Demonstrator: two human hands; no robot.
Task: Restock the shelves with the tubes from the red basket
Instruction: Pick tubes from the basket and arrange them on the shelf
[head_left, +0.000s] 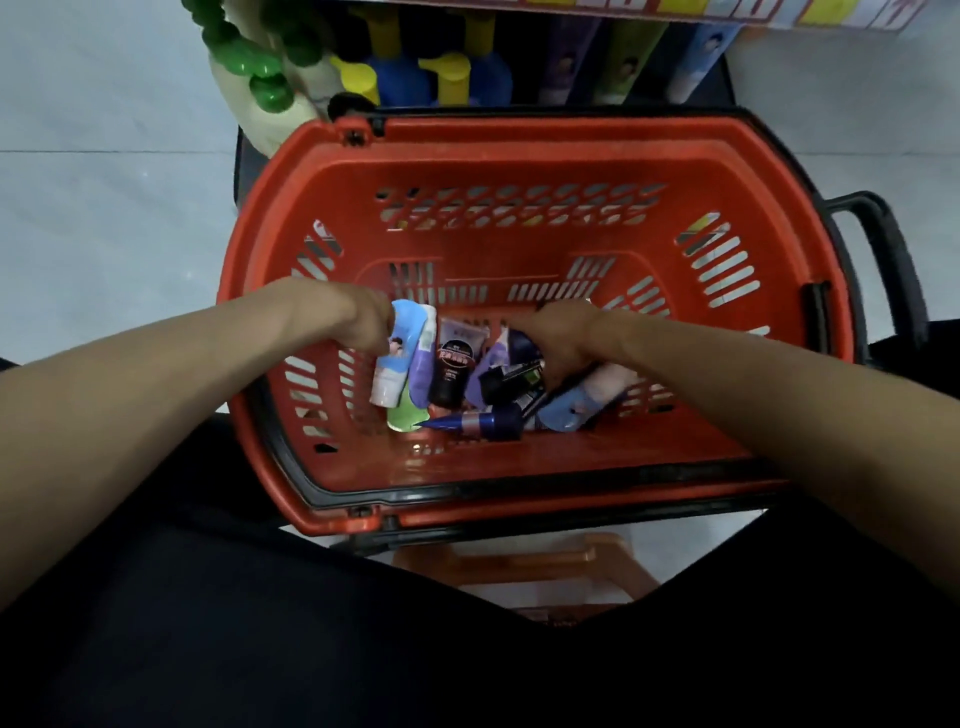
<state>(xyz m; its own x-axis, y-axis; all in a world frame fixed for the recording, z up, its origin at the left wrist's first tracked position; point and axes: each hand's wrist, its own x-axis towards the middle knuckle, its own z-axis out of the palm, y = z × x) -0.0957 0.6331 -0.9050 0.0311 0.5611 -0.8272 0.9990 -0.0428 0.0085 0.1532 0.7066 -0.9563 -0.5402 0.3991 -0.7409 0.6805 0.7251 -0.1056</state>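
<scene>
The left hand (363, 318) is curled round the upper end of a blue tube (397, 353), which stands on end at the left edge of the pile. The right hand (563, 338) reaches down into the pile's right side. Its fingers are bent over a dark tube (511, 379), but I cannot tell whether they grip it or only touch it.

Between the hands lie a purple tube (422, 374) and a black tube (453, 374), side by side and touching the blue one. Below them are a green tube (407, 417) and a navy tube (485, 421) lying crosswise. A pale tube (587, 400) slants out from under the right hand.

All of these sit at the near end of the red basket (519, 135), whose black handle (878, 260) hangs folded down at the right. The basket rests on an orange stool (519, 566), above the person's dark-clothed lap (208, 623).

Beyond the basket is a low shelf (727, 78) with green-capped bottles (249, 57), blue bottles (447, 78) with yellow caps and upright tubes (623, 62). The floor (104, 182) is pale tile.
</scene>
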